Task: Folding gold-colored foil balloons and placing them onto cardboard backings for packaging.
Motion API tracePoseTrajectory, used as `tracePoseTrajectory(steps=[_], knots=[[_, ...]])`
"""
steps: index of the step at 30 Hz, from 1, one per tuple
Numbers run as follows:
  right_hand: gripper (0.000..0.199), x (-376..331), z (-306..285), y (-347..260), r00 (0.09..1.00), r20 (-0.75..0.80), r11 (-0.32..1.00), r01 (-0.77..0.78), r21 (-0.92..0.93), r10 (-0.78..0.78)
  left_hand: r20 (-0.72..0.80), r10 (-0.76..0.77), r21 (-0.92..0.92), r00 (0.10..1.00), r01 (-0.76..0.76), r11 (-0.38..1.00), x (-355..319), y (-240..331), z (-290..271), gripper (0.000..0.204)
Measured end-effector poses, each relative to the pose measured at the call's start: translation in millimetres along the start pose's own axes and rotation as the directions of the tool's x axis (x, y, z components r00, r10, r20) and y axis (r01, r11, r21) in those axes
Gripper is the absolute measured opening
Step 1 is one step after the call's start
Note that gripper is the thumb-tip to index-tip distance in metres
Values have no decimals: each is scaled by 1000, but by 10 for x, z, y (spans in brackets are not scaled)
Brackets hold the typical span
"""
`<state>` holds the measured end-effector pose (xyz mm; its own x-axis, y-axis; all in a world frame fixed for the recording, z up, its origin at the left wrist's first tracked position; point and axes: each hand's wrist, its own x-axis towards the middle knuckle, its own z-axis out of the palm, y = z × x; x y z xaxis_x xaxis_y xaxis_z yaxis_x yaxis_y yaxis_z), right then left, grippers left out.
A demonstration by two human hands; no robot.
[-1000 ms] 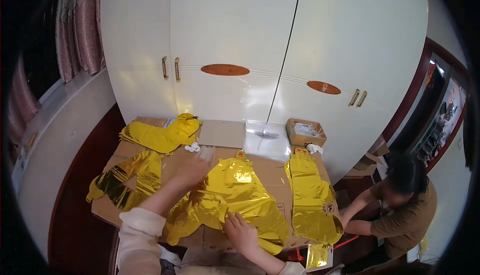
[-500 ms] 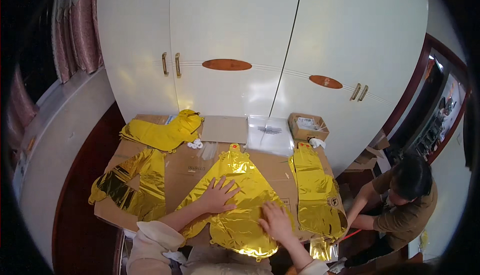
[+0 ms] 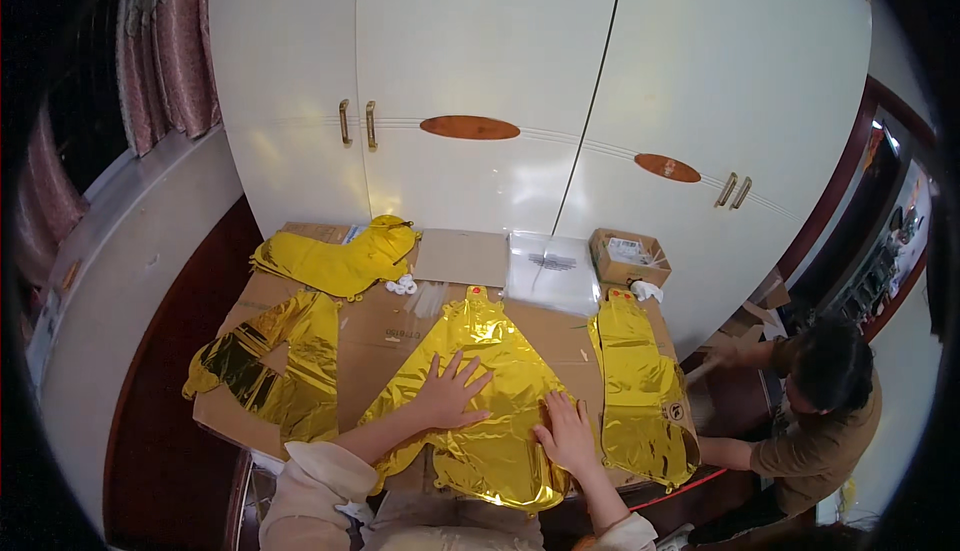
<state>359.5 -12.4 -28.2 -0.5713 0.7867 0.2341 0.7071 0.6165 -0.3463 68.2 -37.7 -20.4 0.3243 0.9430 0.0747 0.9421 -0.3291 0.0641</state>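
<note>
Cardboard-covered table (image 3: 385, 326) before white wardrobe doors (image 3: 500, 81), small open cardboard box (image 3: 628, 256) of white packets at the far edge, gold foil balloon (image 3: 480, 391) flat at centre, left hand (image 3: 450, 391) and right hand (image 3: 568, 436) pressed open-palmed on it, gripping nothing

Cream sleeves, cuffs rolled; bare hands.

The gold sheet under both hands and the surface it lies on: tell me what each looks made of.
Gold sheet: looks like thin metallised foil film, glossy and mirror-like, with sharp glints and fine crinkles where the left hand and right hand press it flat. Surface: apparently brown corrugated cardboard, matte, with flap seams showing.
</note>
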Motion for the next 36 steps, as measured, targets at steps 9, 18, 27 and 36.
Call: tracePoseTrajectory(steps=[9,18,27,36], knots=[[79,-16,-167,-57,998,63,999,25,42,-27,41,-36,0,999,36,999,-36,8,-44,82],[67,-232,-291,-134,972,133,978,202,-54,-193,29,-33,-5,999,33,999,-66,-16,-10,82],[67,-361,-260,-90,982,145,987,134,-85,-121,-43,-3,6,999,4,1000,-79,-12,32,82],[73,-349,-267,-89,984,141,993,112,-47,-105,-39,6,-15,999,-7,1000,-87,-21,0,84]])
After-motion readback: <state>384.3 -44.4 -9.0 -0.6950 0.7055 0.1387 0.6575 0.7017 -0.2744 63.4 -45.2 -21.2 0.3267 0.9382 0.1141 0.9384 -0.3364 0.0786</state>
